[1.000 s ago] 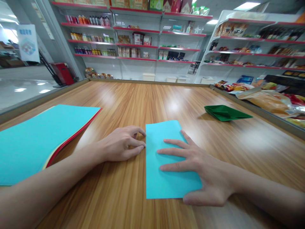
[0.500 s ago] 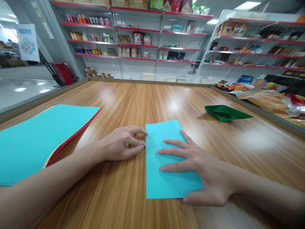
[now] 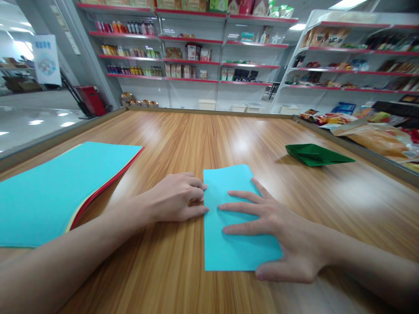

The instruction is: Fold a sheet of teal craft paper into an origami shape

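A folded turquoise paper [image 3: 229, 183] lies on the wooden table [image 3: 183, 131] straight in front of me. My right hand [image 3: 278, 231] lies flat on it with the fingers spread, pressing it down. At the sheet's left edge rests my left hand [image 3: 178, 198], its fingers curled and its fingertips touching that edge. Whether those fingertips pinch the edge I cannot make out.
A stack of coloured sheets [image 3: 55, 187], turquoise on top with yellow and red below, lies at the left. A folded green paper shape [image 3: 314, 155] sits at the right. Snack packets [image 3: 373, 135] fill the ledge beyond the right rim. Stocked shelves [image 3: 193, 52] stand behind the table.
My left hand has slid slightly right, so its fingertips now meet the sheet's left edge. The right hand and the paper stay put. The view has shifted a little.
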`<state>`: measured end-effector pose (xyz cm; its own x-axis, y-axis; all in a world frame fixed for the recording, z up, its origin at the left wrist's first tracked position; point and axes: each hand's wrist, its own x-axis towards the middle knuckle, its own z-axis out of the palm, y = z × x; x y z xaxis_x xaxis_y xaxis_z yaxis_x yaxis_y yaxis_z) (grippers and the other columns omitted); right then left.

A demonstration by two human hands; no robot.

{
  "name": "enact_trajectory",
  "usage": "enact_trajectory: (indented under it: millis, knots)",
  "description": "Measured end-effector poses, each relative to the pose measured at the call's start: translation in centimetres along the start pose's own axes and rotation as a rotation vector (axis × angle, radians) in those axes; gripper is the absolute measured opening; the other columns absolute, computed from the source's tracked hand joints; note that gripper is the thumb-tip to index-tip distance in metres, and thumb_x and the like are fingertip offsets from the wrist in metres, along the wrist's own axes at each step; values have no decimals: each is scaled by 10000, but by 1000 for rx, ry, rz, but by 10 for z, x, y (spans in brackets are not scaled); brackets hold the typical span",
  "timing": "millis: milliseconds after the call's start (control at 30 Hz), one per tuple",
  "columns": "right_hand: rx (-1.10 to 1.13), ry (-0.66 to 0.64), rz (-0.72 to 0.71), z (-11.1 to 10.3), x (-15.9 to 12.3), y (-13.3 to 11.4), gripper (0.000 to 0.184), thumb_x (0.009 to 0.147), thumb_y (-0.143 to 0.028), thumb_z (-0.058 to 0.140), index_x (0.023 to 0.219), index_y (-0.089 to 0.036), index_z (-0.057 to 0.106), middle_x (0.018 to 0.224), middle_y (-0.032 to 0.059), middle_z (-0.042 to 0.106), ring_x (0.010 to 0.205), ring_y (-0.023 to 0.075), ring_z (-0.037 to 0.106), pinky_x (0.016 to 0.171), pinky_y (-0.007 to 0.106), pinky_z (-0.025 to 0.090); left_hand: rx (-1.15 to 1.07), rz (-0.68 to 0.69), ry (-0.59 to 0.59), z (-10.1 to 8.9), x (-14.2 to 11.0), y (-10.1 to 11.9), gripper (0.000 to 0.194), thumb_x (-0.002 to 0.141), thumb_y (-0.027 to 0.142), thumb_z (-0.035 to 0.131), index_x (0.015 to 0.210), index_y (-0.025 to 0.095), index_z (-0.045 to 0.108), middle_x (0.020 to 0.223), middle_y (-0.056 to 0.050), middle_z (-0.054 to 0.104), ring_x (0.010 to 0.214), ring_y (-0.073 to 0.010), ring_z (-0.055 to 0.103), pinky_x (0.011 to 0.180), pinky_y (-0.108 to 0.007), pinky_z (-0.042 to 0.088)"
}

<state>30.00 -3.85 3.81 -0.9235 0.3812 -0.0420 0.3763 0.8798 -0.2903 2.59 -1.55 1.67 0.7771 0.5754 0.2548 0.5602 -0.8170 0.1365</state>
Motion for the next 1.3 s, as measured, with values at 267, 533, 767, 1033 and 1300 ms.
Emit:
enact_trajectory:
  millis: [267, 533, 767, 1033, 1300]
  knots:
    - [-30, 7, -7, 0, -1, -1, 635, 718, -553, 640, 1310, -381, 488, 1445, 18, 406, 1337, 379, 294, 1045, 640, -78, 112, -162, -104, -8, 9, 33, 744, 731, 760, 480, 1041, 91, 581, 942, -139, 613, 868, -294, 573, 732, -412, 487]
    - [-24, 16, -10, 1, -1, -1, 615, 730, -568, 625, 1301, -373, 505, 1442, 30, 410, 1322, 374, 322, 1045, 640, -76, 139, -142, -83, 14, 8, 51, 826, 750, 765, 413, 1083, 25, 570, 1051, -218, 551, 1042, -373, 512, 919, -498, 415]
    - [-16, -34, 19, -1, -3, -1, 525, 819, -489, 558, 1327, -387, 472, 1470, 15, 374, 1328, 354, 333, 1042, 644, -93, 118, -162, -79, 14, 7, 50, 827, 722, 748, 473, 1111, 23, 562, 1071, -226, 558, 1059, -386, 519, 918, -504, 421]
    - [-19, -26, -16, 4, -4, 2, 611, 833, -528, 531, 1401, -376, 365, 1529, 48, 249, 1371, 357, 257, 1054, 645, -61, 129, -165, -109, 13, 8, 53, 832, 726, 746, 462, 1107, 14, 568, 1066, -231, 556, 1055, -386, 518, 923, -497, 416]
    - [-21, -11, -40, 8, -3, 5, 733, 834, -611, 487, 1459, -323, 236, 1553, 78, 113, 1400, 381, 137, 1035, 678, -78, 155, -161, -111, 12, 8, 54, 793, 736, 732, 463, 1094, 33, 576, 1052, -207, 558, 1053, -372, 513, 929, -487, 409]
